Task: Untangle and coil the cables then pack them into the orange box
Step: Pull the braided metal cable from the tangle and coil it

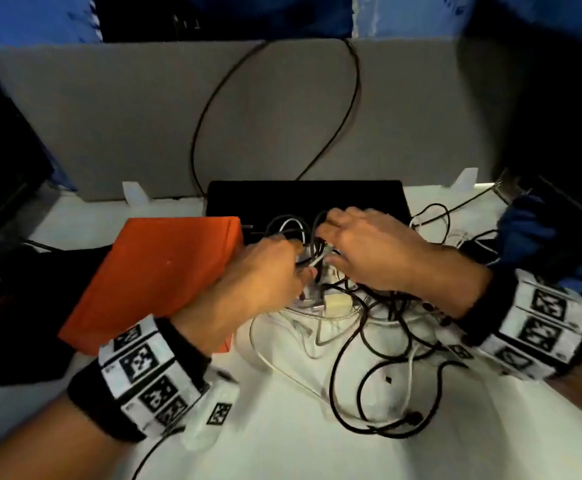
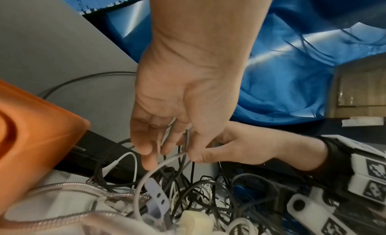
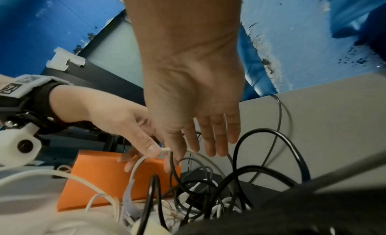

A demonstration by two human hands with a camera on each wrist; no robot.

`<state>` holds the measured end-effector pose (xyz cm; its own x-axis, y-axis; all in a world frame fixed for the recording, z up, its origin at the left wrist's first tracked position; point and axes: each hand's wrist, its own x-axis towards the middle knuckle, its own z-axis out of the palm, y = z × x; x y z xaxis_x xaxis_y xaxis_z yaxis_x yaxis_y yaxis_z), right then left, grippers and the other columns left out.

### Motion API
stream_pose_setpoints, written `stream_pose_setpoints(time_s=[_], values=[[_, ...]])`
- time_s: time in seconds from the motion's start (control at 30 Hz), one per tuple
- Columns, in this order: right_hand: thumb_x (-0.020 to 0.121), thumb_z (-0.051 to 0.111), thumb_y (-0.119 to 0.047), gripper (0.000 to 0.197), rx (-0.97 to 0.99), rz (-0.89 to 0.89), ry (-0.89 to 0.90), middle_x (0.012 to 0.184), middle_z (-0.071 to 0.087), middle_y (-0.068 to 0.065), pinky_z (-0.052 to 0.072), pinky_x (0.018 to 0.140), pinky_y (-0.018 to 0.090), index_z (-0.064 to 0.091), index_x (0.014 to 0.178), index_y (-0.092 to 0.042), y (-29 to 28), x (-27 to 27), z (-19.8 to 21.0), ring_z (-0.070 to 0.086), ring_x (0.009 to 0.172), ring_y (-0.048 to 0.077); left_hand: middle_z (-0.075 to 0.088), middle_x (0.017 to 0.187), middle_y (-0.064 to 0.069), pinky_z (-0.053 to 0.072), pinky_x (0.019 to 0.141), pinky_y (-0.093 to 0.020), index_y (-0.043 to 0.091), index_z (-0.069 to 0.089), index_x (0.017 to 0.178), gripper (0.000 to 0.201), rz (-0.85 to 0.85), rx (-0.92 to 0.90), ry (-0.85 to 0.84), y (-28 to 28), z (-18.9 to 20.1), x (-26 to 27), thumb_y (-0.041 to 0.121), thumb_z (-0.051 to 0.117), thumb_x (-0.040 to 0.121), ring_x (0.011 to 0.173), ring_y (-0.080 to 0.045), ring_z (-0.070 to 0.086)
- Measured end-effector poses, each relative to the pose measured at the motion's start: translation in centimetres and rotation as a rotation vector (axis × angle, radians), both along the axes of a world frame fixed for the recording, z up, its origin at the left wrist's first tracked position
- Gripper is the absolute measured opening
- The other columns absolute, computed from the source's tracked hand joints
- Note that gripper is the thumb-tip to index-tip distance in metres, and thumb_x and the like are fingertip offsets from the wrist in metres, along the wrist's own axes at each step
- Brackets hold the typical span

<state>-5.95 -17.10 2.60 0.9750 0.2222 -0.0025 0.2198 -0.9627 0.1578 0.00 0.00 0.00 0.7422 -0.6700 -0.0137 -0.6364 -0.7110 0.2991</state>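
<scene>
The orange box [image 1: 165, 278] lies closed on the white table [image 1: 282, 445], left of a tangle of black and white cables [image 1: 379, 344]. My left hand [image 1: 296, 258] reaches over the box's right edge into the tangle. In the left wrist view the left hand [image 2: 173, 154] pinches a pale grey-white cable [image 2: 150, 172] between thumb and fingers. My right hand [image 1: 324, 244] hovers just opposite it. In the right wrist view the right hand [image 3: 192, 151] has nearly straight fingers over the cables, its thumb against a black cable [image 3: 172, 166]. The orange box [image 3: 100, 175] stands behind.
A flat black device [image 1: 303, 199] lies behind the tangle, against a grey partition [image 1: 127, 116] with a black cable [image 1: 206, 109] looping up it. A cream plug [image 1: 336, 303] and a braided silver cable [image 1: 320, 315] sit in the pile. Blue cloth [image 1: 525, 233] is at the right.
</scene>
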Motion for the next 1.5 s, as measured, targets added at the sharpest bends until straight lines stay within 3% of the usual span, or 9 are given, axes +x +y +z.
stream_pose_setpoints(time_s=[0.13, 0.3, 0.47, 0.57, 0.8, 1.13, 1.23, 1.3, 1.5], values=[[0.105, 0.048, -0.044, 0.040, -0.097, 0.044, 0.043, 0.132, 0.058, 0.004, 0.044, 0.100, 0.043, 0.056, 0.137, -0.021, 0.7, 0.7, -0.8, 0.055, 0.125, 0.027, 0.075, 0.080, 0.006, 0.055, 0.074, -0.033, 0.024, 0.064, 0.075, 0.025, -0.007, -0.071, 0.115, 0.2, -1.6, 1.5, 0.027, 0.060, 0.099, 0.083, -0.016, 0.070], [0.105, 0.048, -0.043, 0.029, 0.089, 0.047, -0.023, 0.104, 0.065, -0.002, 0.049, 0.089, 0.043, 0.068, 0.112, -0.023, 0.3, -0.1, -0.8, 0.062, 0.103, 0.022, 0.075, 0.074, 0.006, 0.034, 0.045, -0.015, 0.019, 0.069, 0.082, 0.023, -0.053, -0.259, 0.166, 1.3, -1.8, 0.6, 0.026, 0.061, 0.101, 0.045, 0.003, 0.050], [0.103, 0.056, -0.043, 0.024, 0.326, -0.012, -0.067, 0.092, 0.066, -0.008, 0.042, 0.090, 0.038, 0.072, 0.102, -0.026, -0.4, -2.0, -0.7, 0.056, 0.091, 0.014, 0.075, 0.076, 0.003, 0.044, 0.055, -0.032, 0.018, 0.069, 0.084, 0.024, -0.002, -0.382, 0.160, 2.3, -1.5, -1.6, 0.032, 0.061, 0.101, 0.058, -0.018, 0.063], [0.103, 0.059, -0.037, 0.022, 0.492, -0.024, -0.111, 0.078, 0.063, -0.007, 0.041, 0.067, 0.030, 0.071, 0.095, -0.021, -0.3, -3.6, -0.3, 0.055, 0.070, 0.008, 0.076, 0.081, -0.001, 0.039, 0.055, -0.028, 0.018, 0.065, 0.086, 0.021, -0.016, -0.435, 0.161, 2.5, -0.3, -3.4, 0.028, 0.059, 0.103, 0.054, -0.011, 0.053], [0.100, 0.066, -0.033, 0.012, 0.835, -0.039, -0.253, 0.073, 0.065, -0.006, 0.042, 0.061, 0.031, 0.072, 0.095, -0.023, 1.7, -8.0, -2.3, 0.050, 0.060, 0.007, 0.068, 0.074, -0.021, 0.033, 0.040, -0.008, -0.002, 0.059, 0.092, 0.023, -0.055, -0.587, 0.270, 4.2, 0.6, -9.5, 0.016, 0.053, 0.106, 0.038, 0.001, 0.048], [0.102, 0.064, -0.032, 0.016, 0.934, 0.114, -0.302, 0.094, 0.075, -0.019, 0.050, 0.076, 0.026, 0.077, 0.111, -0.029, 3.8, -11.2, -2.9, 0.067, 0.084, 0.002, 0.065, 0.068, 0.001, 0.041, 0.055, -0.018, 0.006, 0.067, 0.086, 0.037, -0.131, -0.528, 0.244, 8.3, -0.8, -10.0, 0.032, 0.051, 0.106, 0.054, -0.003, 0.054], [0.102, 0.063, -0.032, 0.015, 0.978, 0.115, -0.323, 0.084, 0.072, -0.012, 0.045, 0.068, 0.029, 0.077, 0.107, -0.031, 4.2, -10.8, -2.6, 0.060, 0.071, 0.005, 0.064, 0.066, -0.013, 0.045, 0.058, -0.039, 0.013, 0.061, 0.073, 0.045, -0.125, -0.559, 0.272, 9.1, -0.5, -9.4, 0.047, 0.055, 0.102, 0.057, -0.020, 0.053], [0.102, 0.062, -0.037, 0.015, 1.049, 0.103, -0.302, 0.073, 0.063, -0.001, 0.037, 0.060, 0.037, 0.076, 0.105, -0.033, 4.2, -11.3, -2.9, 0.047, 0.062, 0.018, 0.053, 0.063, -0.030, 0.046, 0.059, -0.032, 0.008, 0.060, 0.073, 0.045, -0.123, -0.728, 0.364, 9.8, -0.2, -9.6, 0.045, 0.061, 0.099, 0.056, -0.022, 0.048], [0.106, 0.052, -0.040, 0.025, 1.027, 0.119, -0.222, 0.063, 0.051, -0.005, 0.044, 0.059, 0.039, 0.075, 0.108, -0.030, 4.0, -14.3, -1.8, 0.049, 0.059, 0.019, 0.031, 0.052, 0.003, 0.031, 0.043, -0.022, 0.014, 0.066, 0.076, 0.035, -0.140, -1.079, 0.577, 10.7, 1.6, -11.1, 0.047, 0.066, 0.087, 0.041, -0.010, 0.032]])
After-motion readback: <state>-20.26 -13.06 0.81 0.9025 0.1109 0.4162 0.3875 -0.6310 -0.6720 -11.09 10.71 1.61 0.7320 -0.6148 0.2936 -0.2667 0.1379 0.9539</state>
